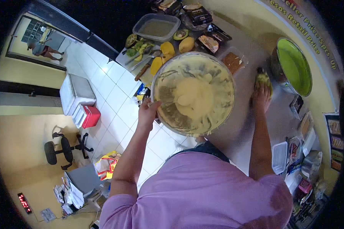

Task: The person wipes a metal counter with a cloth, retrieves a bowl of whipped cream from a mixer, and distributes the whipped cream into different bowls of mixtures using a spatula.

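Observation:
My left hand [148, 113] grips the rim of a large metal mixing bowl [162, 93], thumb over the edge. Pale yellow cream [193, 95] lies in its middle and is smeared up the inner walls. The bowl is tilted towards me at the table's edge. To the right, my right hand [261, 98] presses down on a crumpled yellowish-green cloth [263, 79] on the table; its fingers curve over it and partly hide it. Close by stands a second metal bowl with a bright green inside [294, 66].
Behind the cream bowl are mangoes [186, 44], an avocado half [180, 34], a knife [142, 71], a plastic tub [156, 27] and dark packages [214, 38]. A container of brown crumbs [233, 62] sits beside the bowl. Clear containers [279, 157] line the table's right side. Another person [40, 47] stands far left.

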A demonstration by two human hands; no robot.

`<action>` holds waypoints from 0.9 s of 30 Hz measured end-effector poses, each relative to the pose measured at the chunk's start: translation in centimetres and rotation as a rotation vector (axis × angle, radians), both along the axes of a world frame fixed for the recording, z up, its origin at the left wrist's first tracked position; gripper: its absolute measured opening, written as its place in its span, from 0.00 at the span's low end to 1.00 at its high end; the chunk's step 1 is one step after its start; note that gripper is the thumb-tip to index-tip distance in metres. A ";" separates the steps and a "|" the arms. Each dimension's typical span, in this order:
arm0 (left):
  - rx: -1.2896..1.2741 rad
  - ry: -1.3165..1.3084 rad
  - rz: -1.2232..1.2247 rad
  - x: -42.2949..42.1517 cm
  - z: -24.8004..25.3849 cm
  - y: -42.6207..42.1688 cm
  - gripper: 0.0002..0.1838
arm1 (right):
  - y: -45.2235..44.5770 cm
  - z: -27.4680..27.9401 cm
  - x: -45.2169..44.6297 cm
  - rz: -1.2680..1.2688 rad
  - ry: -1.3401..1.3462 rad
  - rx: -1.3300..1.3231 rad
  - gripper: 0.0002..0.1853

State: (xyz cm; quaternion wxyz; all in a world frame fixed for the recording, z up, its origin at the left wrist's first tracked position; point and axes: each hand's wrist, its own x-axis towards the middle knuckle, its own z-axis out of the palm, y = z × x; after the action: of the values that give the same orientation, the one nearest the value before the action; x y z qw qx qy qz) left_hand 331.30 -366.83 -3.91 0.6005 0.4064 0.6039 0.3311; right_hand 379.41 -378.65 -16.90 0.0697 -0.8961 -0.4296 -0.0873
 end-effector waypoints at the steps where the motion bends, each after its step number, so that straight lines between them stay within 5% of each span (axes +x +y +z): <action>1: 0.013 -0.048 -0.032 0.8 0.6 0.5 0.11 | -2.9 -0.1 -1.5 0.082 -0.046 0.101 0.29; 3: 0.008 -0.061 -0.093 0.9 0.5 1.6 0.15 | -8.8 0.8 -4.8 0.055 -0.095 0.135 0.22; 4: 0.336 0.075 -0.282 0.4 0.0 1.8 0.18 | -10.5 3.6 -7.4 0.169 -0.121 0.266 0.20; 5: 0.662 0.248 -0.454 0.0 -0.4 2.0 0.20 | -12.3 3.5 -8.4 0.001 0.062 0.150 0.20; 6: 0.685 0.694 -0.535 -0.2 -0.8 3.0 0.28 | -14.5 4.0 -9.7 0.085 -0.099 0.156 0.21; 7: 0.251 0.317 -0.359 0.8 2.5 3.1 0.34 | -15.5 2.7 -9.3 -0.095 0.035 0.033 0.22; 8: 0.420 0.277 -0.380 -0.3 0.2 3.3 0.38 | -16.1 3.0 -10.4 -0.157 -0.059 -0.013 0.23; 10: 0.302 0.257 -0.389 -0.7 -1.7 3.7 0.39 | -17.4 3.4 -12.1 -0.261 -0.104 -0.092 0.25; 12: 0.623 0.357 -0.227 -3.1 -0.5 1.0 0.42 | -17.2 3.9 -11.8 -0.304 -0.081 -0.097 0.26; 13: 0.473 0.280 -0.266 -5.2 4.3 -1.6 0.39 | -17.1 4.0 -11.3 -0.368 -0.050 -0.143 0.28; 16: 0.571 0.337 -0.183 -13.3 -0.7 -4.5 0.34 | -15.9 2.1 -7.9 -0.389 -0.243 0.070 0.27; 17: 0.384 0.248 -0.248 -16.7 1.1 -6.3 0.33 | -14.9 3.1 -8.6 -0.371 -0.237 0.082 0.27; 18: 0.199 0.158 -0.311 -20.4 3.3 -8.2 0.33 | -12.8 7.5 -11.5 -0.096 -0.219 0.434 0.26; 19: 0.114 0.218 -0.126 -23.6 1.8 -9.8 0.32 | -10.6 11.4 -14.8 0.184 -0.193 0.780 0.25; 23: 0.056 0.206 0.214 -32.2 -0.7 -15.5 0.29 | -0.8 18.0 -26.0 0.734 -0.200 1.066 0.19; 25: 0.055 0.186 0.287 -34.6 -1.2 -17.0 0.28 | 0.3 23.7 -36.0 0.589 0.060 0.861 0.18; 27: 0.089 0.128 0.337 -36.5 -2.1 -17.9 0.26 | 3.3 24.5 -41.8 0.774 0.096 0.924 0.17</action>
State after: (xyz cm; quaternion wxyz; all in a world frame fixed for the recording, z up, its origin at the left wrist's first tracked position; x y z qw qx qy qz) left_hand 294.82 -384.73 -6.05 0.4783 0.3459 0.6852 0.4267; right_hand 337.62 -375.34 7.60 0.4977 -0.5545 -0.6385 -0.1927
